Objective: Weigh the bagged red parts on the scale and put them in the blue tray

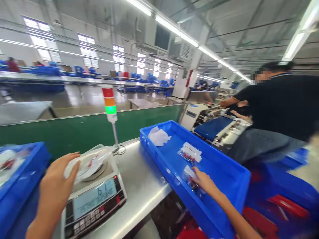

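My left hand is at the scale, its thumb and fingers closed on the edge of a clear plastic bag. White and red contents show through this bag, which rests on the weighing plate. The scale's lit display includes the digits 61. Inside the blue tray on the right, my right hand pinches a small clear bag with dark reddish pieces. Another small bag with a white card and red bits lies just beyond it on the tray floor.
A crumpled white bag lies in the tray's far corner. Behind the scale stands a signal light, lit green. A second blue bin with bagged items is at left. A co-worker stands at a conveyor machine on the right.
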Tool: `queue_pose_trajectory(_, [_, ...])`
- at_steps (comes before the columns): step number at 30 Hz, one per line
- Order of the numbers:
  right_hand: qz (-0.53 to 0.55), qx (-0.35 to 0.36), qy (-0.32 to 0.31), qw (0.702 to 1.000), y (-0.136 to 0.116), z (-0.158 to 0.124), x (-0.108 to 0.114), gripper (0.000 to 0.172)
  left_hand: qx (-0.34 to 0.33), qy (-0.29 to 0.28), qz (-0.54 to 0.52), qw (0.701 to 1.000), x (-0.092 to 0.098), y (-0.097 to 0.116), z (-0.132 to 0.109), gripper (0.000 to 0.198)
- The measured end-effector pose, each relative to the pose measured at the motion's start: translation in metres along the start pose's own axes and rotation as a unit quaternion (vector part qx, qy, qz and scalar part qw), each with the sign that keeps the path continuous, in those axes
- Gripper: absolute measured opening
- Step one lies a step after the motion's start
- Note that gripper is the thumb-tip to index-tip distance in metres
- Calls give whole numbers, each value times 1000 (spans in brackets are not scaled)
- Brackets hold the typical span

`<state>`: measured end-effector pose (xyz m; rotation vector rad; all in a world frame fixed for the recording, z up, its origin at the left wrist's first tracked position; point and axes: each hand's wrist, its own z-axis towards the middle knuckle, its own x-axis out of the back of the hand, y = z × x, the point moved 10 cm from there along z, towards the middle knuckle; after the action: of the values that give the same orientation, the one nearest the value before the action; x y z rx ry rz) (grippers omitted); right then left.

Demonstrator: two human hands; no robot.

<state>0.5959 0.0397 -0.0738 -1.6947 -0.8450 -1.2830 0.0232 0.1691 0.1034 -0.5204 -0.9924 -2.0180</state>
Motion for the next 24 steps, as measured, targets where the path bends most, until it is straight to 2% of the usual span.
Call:
queue_pose_trajectory(2, [51,13,64,997,0,11,19,42,1,-32,0,999,-8,4,-5,48])
queue_pose_trajectory(4, [110,20,123,986,-7,15,41,48,-5,-79,7,997,-31,13,-9,47])
queue_pose_trajectory(6, [185,36,162,969,-26,12,64,53,1,-101,16,995,-54,19,-13,47])
queue_pose_trajectory(9, [319,92,185,925,-84,-1,97,54,38,-92,32,995,-74,15,-14,34])
queue_pose_trajectory(11, [393,148,180,889,-142,-9,116,50,80,-67,44,994,-69,2,-7,30])
queue_pose_trajectory(12, [426,178,170,870,-174,-12,122,47,104,-47,49,992,-61,-7,-2,33])
queue_pose_trajectory(14, [493,234,135,827,-245,-14,125,41,150,7,57,987,-31,-26,9,36])
queue_pose_trajectory(16, [555,281,89,778,-316,-13,116,37,190,71,63,977,11,-44,17,39])
queue_pose_trajectory(18, [594,315,41,739,-380,-11,94,33,227,129,76,962,56,-61,19,46])
queue_pose_trajectory(19, [600,327,18,730,-407,-10,80,31,244,153,89,953,79,-70,16,51])
queue_pose_trajectory(21, [580,344,-25,737,-446,-9,49,29,282,188,124,933,121,-89,6,58])
queue_pose_trajectory(23, [520,378,-57,764,-463,-13,25,34,312,192,157,917,153,-109,-10,63])
queue_pose_trajectory(24, [481,407,-65,774,-463,-16,20,42,322,182,168,914,163,-120,-18,63])
